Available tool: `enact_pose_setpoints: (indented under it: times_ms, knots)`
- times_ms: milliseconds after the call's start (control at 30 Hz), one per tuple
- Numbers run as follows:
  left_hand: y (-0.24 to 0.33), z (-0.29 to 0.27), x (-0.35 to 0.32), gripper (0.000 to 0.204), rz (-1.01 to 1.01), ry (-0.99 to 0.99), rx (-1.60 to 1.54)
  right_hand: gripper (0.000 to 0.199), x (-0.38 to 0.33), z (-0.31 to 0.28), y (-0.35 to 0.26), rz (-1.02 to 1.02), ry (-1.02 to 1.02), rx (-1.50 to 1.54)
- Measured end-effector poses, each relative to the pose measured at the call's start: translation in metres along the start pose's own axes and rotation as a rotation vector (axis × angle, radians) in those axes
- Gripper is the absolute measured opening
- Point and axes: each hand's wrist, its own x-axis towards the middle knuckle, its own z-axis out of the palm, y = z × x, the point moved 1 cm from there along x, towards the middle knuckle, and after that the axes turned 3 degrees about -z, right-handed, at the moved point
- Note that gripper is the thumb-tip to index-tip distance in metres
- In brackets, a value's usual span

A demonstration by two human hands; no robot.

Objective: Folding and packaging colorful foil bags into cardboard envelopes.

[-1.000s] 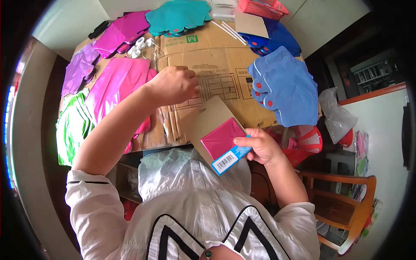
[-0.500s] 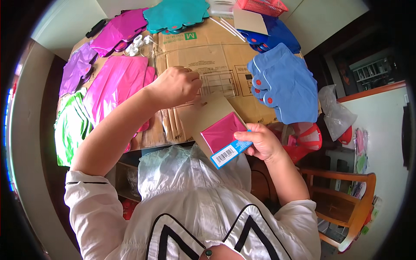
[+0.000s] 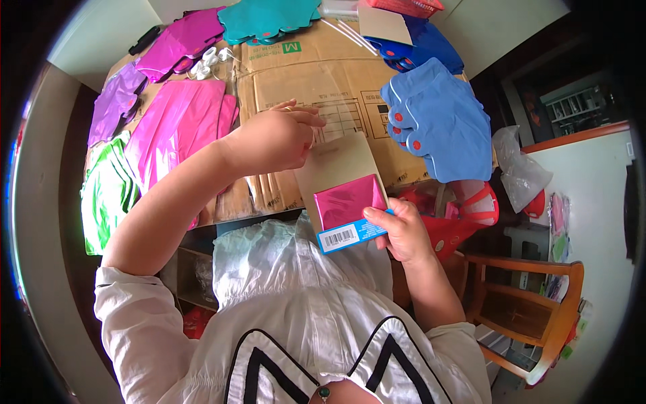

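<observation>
A tan backing card [image 3: 344, 153] is tilted in front of me, with a folded shiny pink sheet [image 3: 348, 200] on its lower half. Along its bottom edge runs a blue strip bearing a white barcode label [image 3: 338, 238]. My right hand [image 3: 402, 229] grips the card's lower right corner, thumb on top of the strip. By the card's upper left edge is my left hand [image 3: 277, 138], back upward. A couple of its fingers are raised and one wears a ring. Its other fingers curl inward, and what they pinch is hidden.
Flattened cardboard [image 3: 296, 77] covers the table. Around it lie stacks of blue [image 3: 441, 124], teal [image 3: 269, 20], pink [image 3: 178, 124], purple [image 3: 116, 104] and green [image 3: 108, 192] shaped sheets. White coils [image 3: 212, 62] and white sticks [image 3: 350, 37] lie at the back. A wooden chair [image 3: 525, 303] stands right.
The card has turned more upright and its blur is gone. My left hand has shifted slightly right and lifted some fingers from its closed shape. My right hand keeps its grip.
</observation>
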Motion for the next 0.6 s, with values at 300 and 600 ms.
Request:
enact_pose_setpoints:
  times_ms: [300, 600]
  knots:
    - [0.032, 0.008, -0.024, 0.008, -0.317, 0.056, -0.135, 0.02, -0.014, 0.003, 0.006, 0.129, -0.115, 0.053]
    - [0.042, 0.018, -0.039, 0.011, -0.233, 0.223, -0.086, 0.016, -0.013, 0.011, 0.019, 0.156, -0.094, 0.177]
